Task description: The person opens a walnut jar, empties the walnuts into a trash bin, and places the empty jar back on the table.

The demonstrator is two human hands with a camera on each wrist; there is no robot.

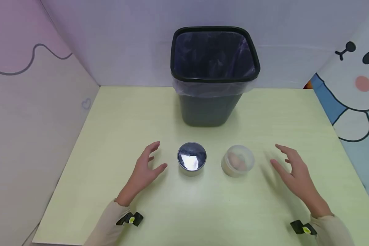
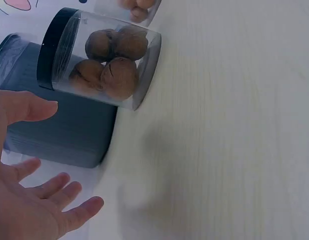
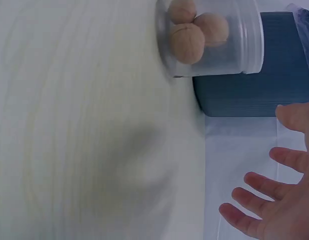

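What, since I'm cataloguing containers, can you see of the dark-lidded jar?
The jar is a clear, plastic-looking cylinder with a shiny dark lid on, holding at least four brown, walnut-like nuts. It stands upright on the pale table, in front of the bin, left of the other jar; only the table appears to touch it.

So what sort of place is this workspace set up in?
Probably an indoor corner set up for tabletop work: a pale table meets light walls on three sides, the right-hand wall bears a cartoon print, and a lined bin stands on the tabletop.
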